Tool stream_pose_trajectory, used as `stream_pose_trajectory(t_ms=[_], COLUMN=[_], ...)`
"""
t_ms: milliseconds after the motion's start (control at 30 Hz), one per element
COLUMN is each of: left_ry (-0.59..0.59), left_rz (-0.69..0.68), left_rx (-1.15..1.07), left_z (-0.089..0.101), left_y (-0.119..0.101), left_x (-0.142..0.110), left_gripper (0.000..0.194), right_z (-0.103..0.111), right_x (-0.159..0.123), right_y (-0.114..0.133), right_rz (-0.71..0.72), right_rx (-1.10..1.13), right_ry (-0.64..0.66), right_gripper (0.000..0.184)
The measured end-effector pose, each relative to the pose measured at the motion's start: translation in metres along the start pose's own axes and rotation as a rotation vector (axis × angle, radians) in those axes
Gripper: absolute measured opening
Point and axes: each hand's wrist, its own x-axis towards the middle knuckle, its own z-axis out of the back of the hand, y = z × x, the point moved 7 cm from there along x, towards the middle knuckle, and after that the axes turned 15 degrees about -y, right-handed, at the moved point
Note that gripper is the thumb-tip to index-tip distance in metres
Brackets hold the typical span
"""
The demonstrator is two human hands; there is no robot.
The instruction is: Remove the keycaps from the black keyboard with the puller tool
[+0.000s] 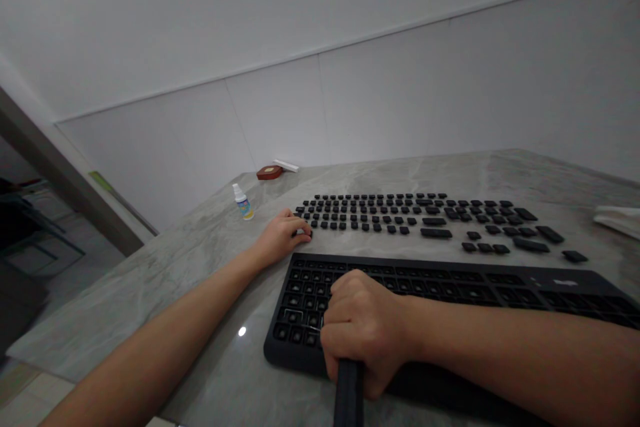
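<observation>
My left hand (pixel 284 237) rests on the grey stone-patterned table at the left end of the loose keycaps (pixel 354 218). Its fingers pinch a black keycap (pixel 308 234), mostly covered by the fingertips. Below lies a black keyboard (pixel 278 340) with its keycaps off and its sockets bare. Over the keyboard's left part, my right hand (pixel 363 330) is closed round a tool with a black handle (pixel 349 393). The handle points down toward me. A thin wire-like bit shows at the left of this fist; the rest of the tool's working end is hidden.
Rows of loose keycaps spread behind the keyboard, with larger ones (pixel 531 245) at the right. A white spray bottle (pixel 243 203) stands at the left. Farther back are a reddish-brown case (pixel 269 173) and a white strip (pixel 287 165). White cloth or paper (pixel 620 219) lies far right.
</observation>
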Motion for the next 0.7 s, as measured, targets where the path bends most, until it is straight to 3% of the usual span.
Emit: stream_pose_trajectory(t_ms=[167, 333, 467, 700], left_ry=[0.011, 0.024, 0.034, 0.05], left_rz=[0.037, 0.078, 0.089, 0.088], left_rx=[0.01, 0.01, 0.021, 0.029], left_z=[0.003, 0.007, 0.008, 0.007], left_y=[0.006, 0.012, 0.013, 0.014], left_x=[-0.001, -0.001, -0.001, -0.002], left_gripper=[0.011, 0.033, 0.036, 0.035], right_z=[-0.006, -0.007, -0.008, 0.0], right_x=[-0.001, -0.001, -0.003, 0.0], right_y=[-0.001, 0.0, -0.001, 0.0], right_rz=[-0.01, -0.014, -0.024, -0.005], right_rx=[-0.046, -0.044, -0.037, 0.015], right_ry=[0.089, 0.12, 0.149, 0.011], right_gripper=[0.012, 0.012, 0.012, 0.009])
